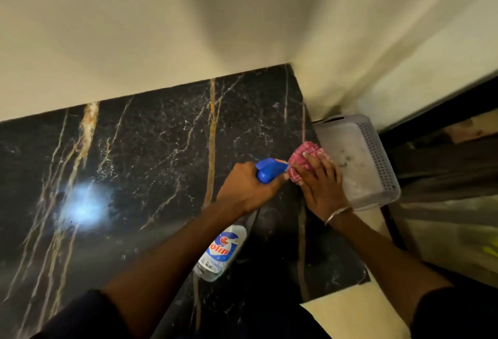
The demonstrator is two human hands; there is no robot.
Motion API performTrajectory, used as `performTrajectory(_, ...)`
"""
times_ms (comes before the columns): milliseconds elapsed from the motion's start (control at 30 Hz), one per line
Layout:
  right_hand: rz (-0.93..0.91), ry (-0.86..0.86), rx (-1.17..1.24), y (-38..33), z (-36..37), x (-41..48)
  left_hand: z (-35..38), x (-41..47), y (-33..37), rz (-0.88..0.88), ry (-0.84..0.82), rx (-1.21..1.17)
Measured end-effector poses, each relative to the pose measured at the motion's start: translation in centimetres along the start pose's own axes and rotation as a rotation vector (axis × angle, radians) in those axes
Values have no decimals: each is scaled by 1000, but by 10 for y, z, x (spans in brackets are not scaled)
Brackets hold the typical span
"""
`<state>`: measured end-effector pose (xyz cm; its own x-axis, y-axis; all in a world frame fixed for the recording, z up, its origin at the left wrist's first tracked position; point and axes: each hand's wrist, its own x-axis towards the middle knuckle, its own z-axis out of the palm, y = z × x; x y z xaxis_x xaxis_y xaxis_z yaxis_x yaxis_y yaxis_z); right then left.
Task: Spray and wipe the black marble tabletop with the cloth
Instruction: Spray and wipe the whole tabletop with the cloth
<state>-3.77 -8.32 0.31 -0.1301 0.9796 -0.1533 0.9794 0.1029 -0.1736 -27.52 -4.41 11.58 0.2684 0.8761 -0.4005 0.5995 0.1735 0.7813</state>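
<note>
The black marble tabletop with gold and white veins fills the lower left and runs into a wall corner. My left hand grips the blue trigger head of a clear spray bottle, which hangs tilted above the marble with its nozzle pointing right. The nozzle almost touches a bunched pink checked cloth. My right hand holds this cloth by the table's right edge, fingers curled over it.
A pale perforated plastic basket stands just beyond the table's right edge, next to the cloth. Cream walls meet at the corner behind the marble. A bright light reflection sits on the marble at left. Dark furniture lies to the far right.
</note>
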Motion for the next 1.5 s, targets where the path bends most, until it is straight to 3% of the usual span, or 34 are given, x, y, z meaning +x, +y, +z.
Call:
performTrajectory(233, 31, 15, 1, 5, 10, -119, 35, -22, 8, 96, -43, -15)
performTrajectory(400, 61, -102, -41, 3, 25, -198, 38, -38, 9, 110, -136, 21)
performTrajectory(533, 120, -123, -25, -5, 32, -234, 31, -50, 2, 93, -146, 21)
performTrajectory(667, 33, -144, -34, -41, 40, -245, 17, -60, -10, 60, -76, 10)
performTrajectory(1033, 23, -140, 33, -39, 29, -201, -8, -51, -33, 10, -28, -14)
performTrajectory(1133, 42, -102, 44, -34, 17, -145, -6, -34, -28, 2, -13, -4)
performTrajectory(1500, -198, 30, -17, -20, -6, 69, -7, 58, -13, -69, 147, -24)
